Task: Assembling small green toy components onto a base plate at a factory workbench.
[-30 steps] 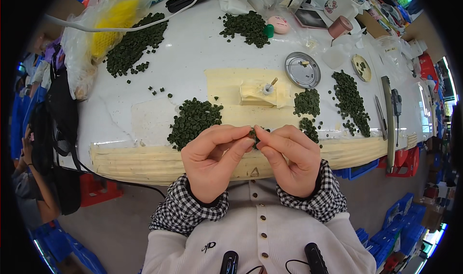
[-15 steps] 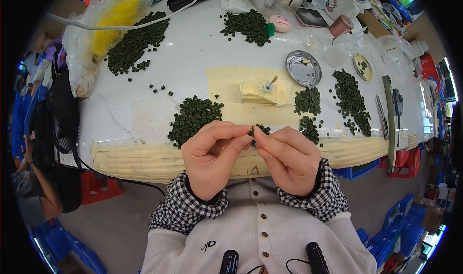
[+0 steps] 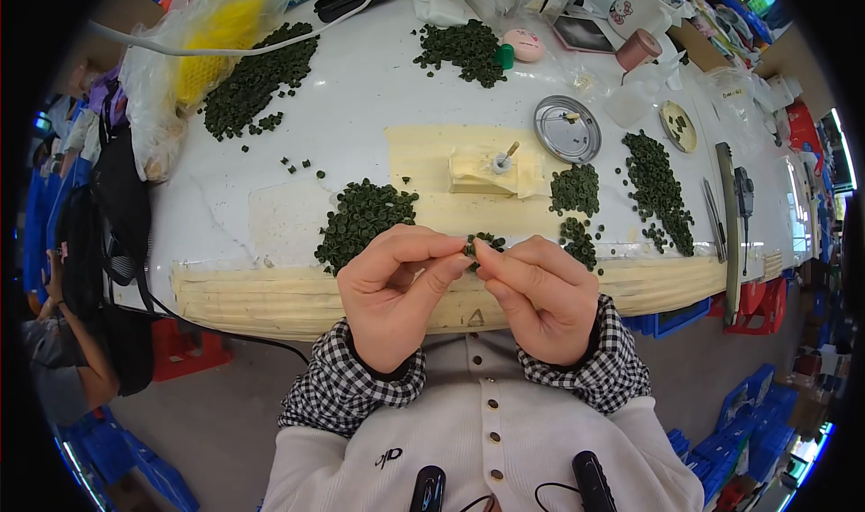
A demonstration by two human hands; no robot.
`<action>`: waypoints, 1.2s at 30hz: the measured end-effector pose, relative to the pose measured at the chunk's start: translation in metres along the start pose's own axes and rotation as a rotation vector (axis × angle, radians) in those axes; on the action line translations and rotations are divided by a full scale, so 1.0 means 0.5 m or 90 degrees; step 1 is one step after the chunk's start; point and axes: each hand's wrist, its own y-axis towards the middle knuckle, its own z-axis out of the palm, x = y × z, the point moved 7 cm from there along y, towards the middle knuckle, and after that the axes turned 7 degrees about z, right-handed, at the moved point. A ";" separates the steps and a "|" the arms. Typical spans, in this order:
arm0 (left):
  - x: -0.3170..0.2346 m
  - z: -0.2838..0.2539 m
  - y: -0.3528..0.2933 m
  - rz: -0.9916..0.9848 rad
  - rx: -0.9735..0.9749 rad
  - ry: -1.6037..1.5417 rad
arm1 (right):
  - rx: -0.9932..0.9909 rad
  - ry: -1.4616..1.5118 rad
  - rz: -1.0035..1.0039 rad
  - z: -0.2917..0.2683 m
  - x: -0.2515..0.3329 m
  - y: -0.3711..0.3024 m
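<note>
My left hand [image 3: 387, 300] and my right hand [image 3: 548, 303] meet just over the table's front edge, thumbs and forefingers pinched together. Between the fingertips is a small dark green piece [image 3: 469, 250], mostly covered by the fingers. Right behind them lies a small heap of like pieces [image 3: 489, 240], partly hidden. A larger pile of round green pieces [image 3: 365, 219] lies beyond my left hand. Past my right hand are a flat patch of pieces [image 3: 575, 190] and a smaller cluster [image 3: 578, 239]. A taped block [image 3: 482, 175] with a short upright peg stands ahead of both hands.
A round metal lid [image 3: 567, 130] and a long green pile [image 3: 658, 188] lie to the right, beside tweezers [image 3: 714, 215]. More green piles [image 3: 257, 80] sit at the back. A white cable [image 3: 243, 51] crosses the far left. Beige tape [image 3: 243, 298] covers the front edge.
The hands stay almost in place, with only a slight shift of the fingers at the pinch. Nothing else on the table has visibly moved.
</note>
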 end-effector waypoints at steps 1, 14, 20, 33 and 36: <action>-0.001 0.001 0.001 0.004 0.000 0.003 | 0.001 0.002 0.002 0.000 0.000 0.000; -0.010 0.002 0.003 0.024 0.033 0.032 | 0.017 -0.040 -0.047 -0.006 0.006 0.004; -0.017 -0.001 0.005 0.045 0.057 0.093 | 0.039 -0.048 -0.057 -0.005 0.004 0.003; -0.010 -0.003 0.002 -0.003 0.006 -0.009 | 0.033 -0.030 -0.016 -0.002 0.002 0.003; -0.008 -0.002 0.000 -0.016 0.006 -0.027 | 0.037 -0.030 -0.015 -0.002 0.002 0.002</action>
